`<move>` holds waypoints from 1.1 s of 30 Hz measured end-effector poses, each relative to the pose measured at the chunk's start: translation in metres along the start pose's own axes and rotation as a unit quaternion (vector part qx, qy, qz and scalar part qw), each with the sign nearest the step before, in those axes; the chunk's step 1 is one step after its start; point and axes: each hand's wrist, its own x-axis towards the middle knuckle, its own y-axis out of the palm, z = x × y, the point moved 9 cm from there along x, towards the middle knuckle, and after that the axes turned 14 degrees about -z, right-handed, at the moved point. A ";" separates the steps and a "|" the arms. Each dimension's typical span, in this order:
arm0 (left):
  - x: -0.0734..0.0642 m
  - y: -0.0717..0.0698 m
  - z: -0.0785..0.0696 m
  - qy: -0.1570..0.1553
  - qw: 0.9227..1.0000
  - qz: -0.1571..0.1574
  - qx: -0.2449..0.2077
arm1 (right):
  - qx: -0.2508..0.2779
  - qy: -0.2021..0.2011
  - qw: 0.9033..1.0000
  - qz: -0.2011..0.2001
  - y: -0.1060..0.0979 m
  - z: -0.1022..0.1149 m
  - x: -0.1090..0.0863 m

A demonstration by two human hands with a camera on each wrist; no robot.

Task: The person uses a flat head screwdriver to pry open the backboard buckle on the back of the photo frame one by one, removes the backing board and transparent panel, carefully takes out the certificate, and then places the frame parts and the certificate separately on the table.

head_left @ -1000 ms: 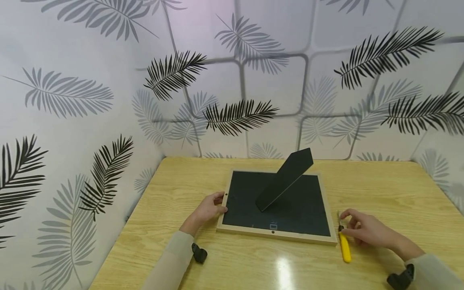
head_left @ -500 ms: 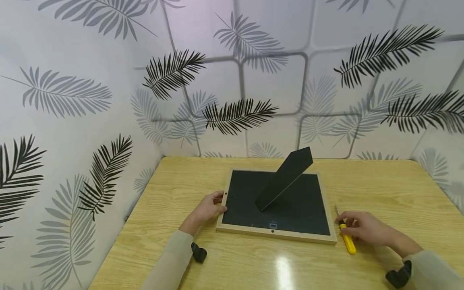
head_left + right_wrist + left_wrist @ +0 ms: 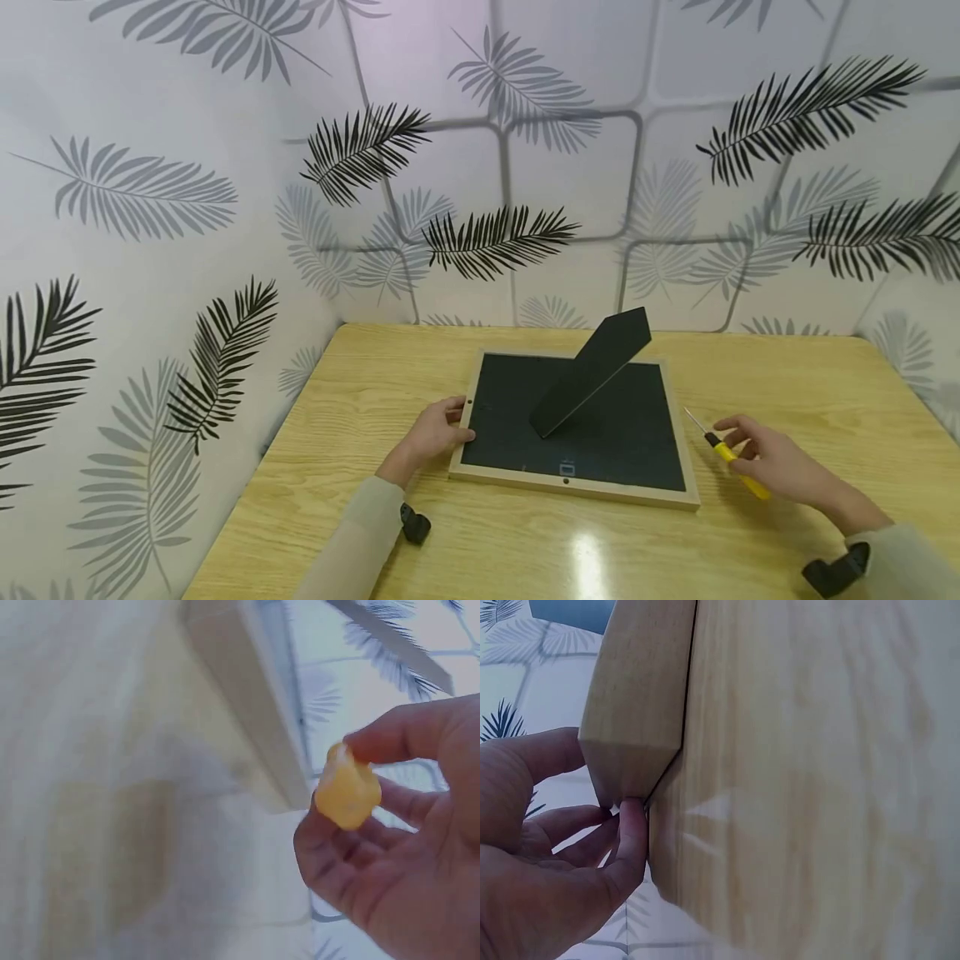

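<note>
A picture frame (image 3: pixel 498 425) lies face down, its black backing board upward and a black easel stand (image 3: pixel 592 371) raised at a slant from it. At its left side my left hand (image 3: pixel 429 435) grips the wooden edge, thumb on top and the other fingers against the side; the left wrist view shows the fingertips at the frame's corner (image 3: pixel 630 697). My right hand (image 3: pixel 780 467) pinches a screwdriver (image 3: pixel 723 451) by its yellow handle, to the right of the frame. Its shaft points up and left, apart from the frame. The handle end (image 3: pixel 347 796) faces the right wrist view.
The wood-grain table (image 3: pixel 480 550) carries the frame. Behind and to the left rise walls (image 3: pixel 570 183) with a leaf pattern. Small dark fixings (image 3: pixel 566 481) sit along the frame's edges. Each wrist wears a black camera (image 3: pixel 415 523).
My right hand has taken the screwdriver up off the table and moved it slightly right, its tip turning further left. My left hand and the frame stay where they were.
</note>
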 end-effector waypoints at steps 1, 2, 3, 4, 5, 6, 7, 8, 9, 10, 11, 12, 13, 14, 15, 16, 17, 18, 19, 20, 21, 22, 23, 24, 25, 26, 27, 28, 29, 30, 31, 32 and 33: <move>-0.001 0.001 -0.001 0.001 1.000 0.002 -0.003 | 0.029 -0.007 1.000 -0.002 -0.005 0.004 -0.001; -0.001 0.004 -0.001 0.001 1.000 0.006 -0.007 | 0.061 -0.013 0.998 0.001 -0.010 0.010 -0.001; -0.001 0.006 -0.002 0.002 1.000 0.010 -0.010 | 0.094 -0.021 0.995 0.010 -0.014 0.016 -0.002; -0.002 0.008 -0.003 0.003 1.000 0.014 -0.013 | 0.123 -0.032 0.992 0.020 -0.017 0.023 -0.003; -0.003 0.011 -0.004 0.004 1.000 0.017 -0.016 | 0.153 -0.042 0.987 0.037 -0.018 0.031 -0.005; -0.004 0.014 -0.005 0.004 1.000 0.021 -0.018 | 0.177 -0.050 0.982 0.051 -0.018 0.040 -0.006; -0.004 0.017 -0.006 0.006 1.000 0.024 -0.018 | 0.197 -0.056 0.977 0.067 -0.018 0.049 -0.006; -0.004 0.020 -0.007 0.006 0.999 0.025 -0.018 | 0.213 -0.062 0.972 0.080 -0.016 0.058 -0.006; -0.005 0.023 -0.009 0.007 0.999 0.026 -0.018 | 0.226 -0.069 0.967 0.094 -0.013 0.067 -0.005; -0.006 0.026 -0.011 0.011 0.999 0.027 -0.016 | 0.231 -0.073 0.965 0.102 -0.010 0.077 -0.003; -0.006 0.028 -0.012 0.012 0.999 0.027 -0.013 | 0.235 -0.075 0.963 0.109 -0.006 0.086 -0.001; -0.007 0.031 -0.014 0.011 0.999 0.029 -0.013 | 0.232 -0.073 0.964 0.111 -0.002 0.094 0.003; -0.008 0.034 -0.015 0.010 0.999 0.030 -0.013 | 0.226 -0.072 0.965 0.112 0.004 0.101 0.006; -0.009 0.037 -0.017 0.012 0.999 0.032 -0.014 | 0.214 -0.070 0.968 0.111 0.009 0.108 0.011; -0.010 0.039 -0.020 0.014 0.999 0.033 -0.014 | 0.200 -0.067 0.971 0.108 0.015 0.115 0.015; -0.011 0.042 -0.021 0.014 0.999 0.034 -0.012 | 0.189 -0.064 0.974 0.106 0.021 0.120 0.021; -0.012 0.045 -0.022 0.012 0.999 0.036 -0.011 | 0.178 -0.065 0.976 0.106 0.028 0.125 0.026; -0.012 0.048 -0.024 0.012 0.999 0.037 -0.011 | 0.168 -0.063 0.978 0.107 0.034 0.129 0.032; -0.013 0.050 -0.025 0.014 0.999 0.036 -0.006 | 0.162 -0.062 0.979 0.109 0.041 0.133 0.038; -0.013 0.052 -0.026 0.015 0.999 0.037 -0.005 | 0.158 -0.064 0.979 0.111 0.047 0.135 0.044; -0.013 0.054 -0.027 0.013 0.999 0.037 -0.003 | 0.156 -0.061 0.979 0.114 0.053 0.137 0.051; -0.013 0.056 -0.027 0.012 0.999 0.038 0.000 | 0.157 -0.059 0.979 0.116 0.059 0.137 0.057; -0.013 0.058 -0.028 0.012 0.999 0.039 0.001 | 0.153 -0.056 0.980 0.116 0.063 0.137 0.063; -0.013 0.060 -0.029 0.013 0.999 0.040 0.002 | 0.150 -0.051 0.981 0.112 0.066 0.136 0.070; -0.013 0.062 -0.030 0.014 0.999 0.042 0.003 | 0.148 -0.047 0.982 0.108 0.068 0.134 0.076; -0.012 0.063 -0.031 0.015 0.999 0.044 0.003 | 0.144 -0.044 0.983 0.103 0.070 0.132 0.082; -0.012 0.064 -0.031 0.014 0.999 0.047 0.003 | 0.142 -0.040 0.984 0.098 0.071 0.130 0.087; -0.011 0.064 -0.032 0.014 0.999 0.049 0.007 | 0.140 -0.039 0.985 0.095 0.073 0.128 0.092; -0.010 0.064 -0.032 0.018 0.998 0.050 0.013 | 0.139 -0.037 0.985 0.092 0.074 0.125 0.096; -0.009 0.064 -0.033 0.018 0.998 0.051 0.020 | 0.137 -0.036 0.986 0.091 0.076 0.122 0.099; -0.008 0.063 -0.033 0.017 0.998 0.052 0.026 | 0.135 -0.036 0.986 0.090 0.078 0.120 0.101; -0.006 0.062 -0.032 0.015 0.998 0.052 0.032 | 0.134 -0.033 0.986 0.090 0.080 0.117 0.103; -0.005 0.061 -0.032 0.011 0.998 0.052 0.033 | 0.133 -0.031 0.986 0.090 0.082 0.115 0.104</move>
